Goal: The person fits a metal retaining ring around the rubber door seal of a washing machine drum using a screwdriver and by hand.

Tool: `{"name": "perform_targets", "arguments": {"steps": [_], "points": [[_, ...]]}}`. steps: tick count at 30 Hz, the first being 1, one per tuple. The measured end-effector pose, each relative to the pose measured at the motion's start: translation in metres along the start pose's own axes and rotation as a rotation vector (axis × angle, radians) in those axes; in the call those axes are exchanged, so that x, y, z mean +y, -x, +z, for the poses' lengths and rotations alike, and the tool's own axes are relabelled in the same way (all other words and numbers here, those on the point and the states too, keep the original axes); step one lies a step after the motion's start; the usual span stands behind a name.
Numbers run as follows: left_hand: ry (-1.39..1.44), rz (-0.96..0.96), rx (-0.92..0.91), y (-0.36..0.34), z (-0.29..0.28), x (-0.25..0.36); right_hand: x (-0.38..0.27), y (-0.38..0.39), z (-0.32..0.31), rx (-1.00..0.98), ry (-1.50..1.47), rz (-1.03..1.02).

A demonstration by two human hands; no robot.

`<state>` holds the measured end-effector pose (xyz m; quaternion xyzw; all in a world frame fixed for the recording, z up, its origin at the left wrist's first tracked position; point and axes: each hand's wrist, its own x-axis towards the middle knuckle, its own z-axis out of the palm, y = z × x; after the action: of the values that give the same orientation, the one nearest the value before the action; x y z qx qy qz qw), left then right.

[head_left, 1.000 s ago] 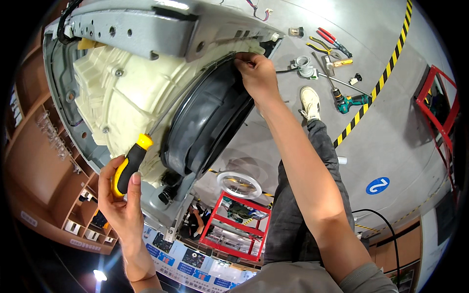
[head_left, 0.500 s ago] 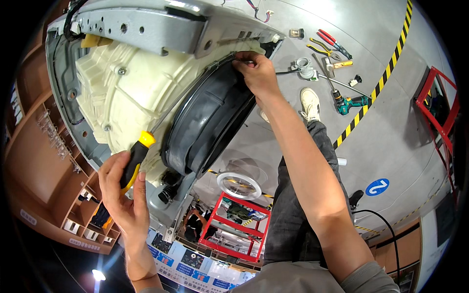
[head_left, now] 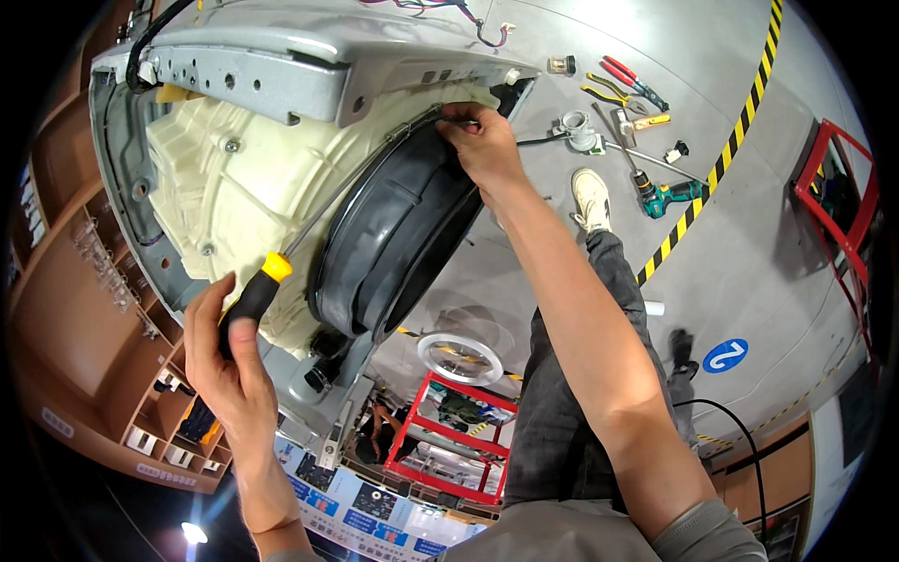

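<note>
Before me a washing machine lies open, its cream plastic tub (head_left: 253, 192) showing beside a black rubber door gasket (head_left: 389, 220). In my left hand (head_left: 229, 370) is a screwdriver (head_left: 258, 290) with a black and yellow handle, the fingers loosely round it and the index finger partly lifted. Its long shaft slants up along the gasket's edge; its tip I cannot make out. At the gasket's upper rim, my right hand (head_left: 487, 152) is closed in a pinch where a thin metal wire clamp (head_left: 403, 128) runs. The fingers partly hide what they grip.
On the floor to the right lie red pliers (head_left: 637, 82), yellow-handled pliers (head_left: 609, 91), a hammer (head_left: 646, 122), a cordless drill (head_left: 670, 195) and a grey-white plastic part (head_left: 579, 129). A white door ring (head_left: 459, 358) and a red cart (head_left: 449, 429) stand lower down.
My left hand has shifted slightly, its index finger lifting and its thumb moving over the handle. My right hand sits a little farther left at the rim. Another person's foot moved at the right.
</note>
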<state>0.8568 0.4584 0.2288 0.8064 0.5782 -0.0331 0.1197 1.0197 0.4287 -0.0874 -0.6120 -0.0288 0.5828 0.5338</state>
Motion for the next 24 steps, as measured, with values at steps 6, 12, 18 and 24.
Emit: {"name": "perform_targets", "arguments": {"steps": [6, 12, 18, 24], "points": [[-0.109, 0.069, -0.101, -0.008, -0.008, 0.020, 0.010, -0.004, -0.001, 0.003, 0.024, -0.077], [0.131, -0.036, -0.024, -0.008, -0.002, 0.015, 0.009, -0.007, 0.004, 0.002, 0.050, -0.071], [-0.193, 0.328, -0.071, -0.009, -0.014, 0.027, 0.011, -0.005, 0.006, 0.033, 0.036, -0.068], [0.155, 0.216, -0.049, -0.004, 0.001, -0.001, 0.015, -0.010, -0.003, 0.043, 0.039, -0.067]]}}
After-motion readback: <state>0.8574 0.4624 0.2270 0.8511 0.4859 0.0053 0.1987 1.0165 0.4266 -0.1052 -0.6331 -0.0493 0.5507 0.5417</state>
